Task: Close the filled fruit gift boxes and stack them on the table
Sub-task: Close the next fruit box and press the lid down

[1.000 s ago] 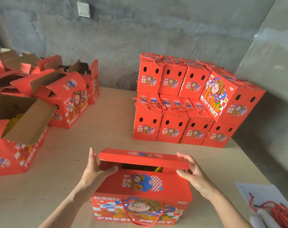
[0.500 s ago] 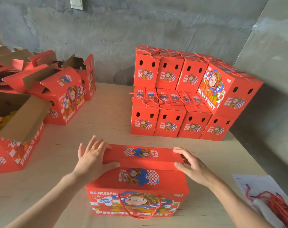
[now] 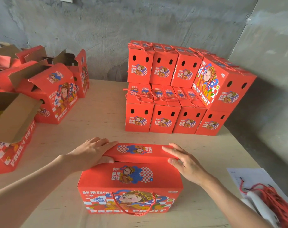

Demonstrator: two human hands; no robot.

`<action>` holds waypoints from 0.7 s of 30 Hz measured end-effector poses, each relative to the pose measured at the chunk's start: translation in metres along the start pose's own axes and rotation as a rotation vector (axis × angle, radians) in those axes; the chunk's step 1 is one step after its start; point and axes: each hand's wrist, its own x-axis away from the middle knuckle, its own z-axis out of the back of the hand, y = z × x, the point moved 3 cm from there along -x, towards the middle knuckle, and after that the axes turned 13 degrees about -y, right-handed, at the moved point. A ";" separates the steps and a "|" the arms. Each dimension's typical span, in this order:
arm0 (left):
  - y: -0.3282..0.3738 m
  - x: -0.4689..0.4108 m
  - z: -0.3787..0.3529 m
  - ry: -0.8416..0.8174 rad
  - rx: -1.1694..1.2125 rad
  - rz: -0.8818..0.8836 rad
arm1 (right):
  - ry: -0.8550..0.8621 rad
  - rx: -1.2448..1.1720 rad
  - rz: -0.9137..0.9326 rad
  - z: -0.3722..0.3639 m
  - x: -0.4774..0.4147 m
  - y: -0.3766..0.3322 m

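On the bench (image 3: 99,112) the gift box (image 3: 131,181) lies crosswise, our left hand (image 3: 89,152) and right hand (image 3: 186,163) pinching opposite ends of its top flap (image 3: 140,153), fingers (image 3: 107,143) above.

Both hands (image 3: 90,152) (image 3: 187,163) on gift box flap (image 3: 140,153)
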 end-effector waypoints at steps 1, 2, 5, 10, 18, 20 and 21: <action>0.000 0.001 0.003 -0.010 -0.027 -0.002 | 0.001 0.008 -0.001 0.000 0.000 0.000; 0.002 0.000 0.007 -0.013 -0.068 -0.002 | 0.003 0.019 -0.004 0.000 0.000 -0.001; 0.021 -0.011 0.018 0.021 -0.162 0.037 | 0.012 0.041 -0.007 0.000 0.000 -0.002; 0.065 -0.034 0.021 0.066 -0.094 0.046 | 0.024 0.047 -0.013 0.000 0.001 -0.002; 0.066 -0.035 0.018 0.062 -0.138 0.022 | -0.179 0.536 -0.082 0.015 -0.011 -0.015; 0.064 -0.034 0.018 0.066 -0.137 0.019 | -0.281 0.610 -0.085 0.009 -0.025 -0.031; 0.064 -0.033 0.018 0.064 -0.137 0.021 | -0.322 0.611 -0.078 0.003 -0.032 -0.039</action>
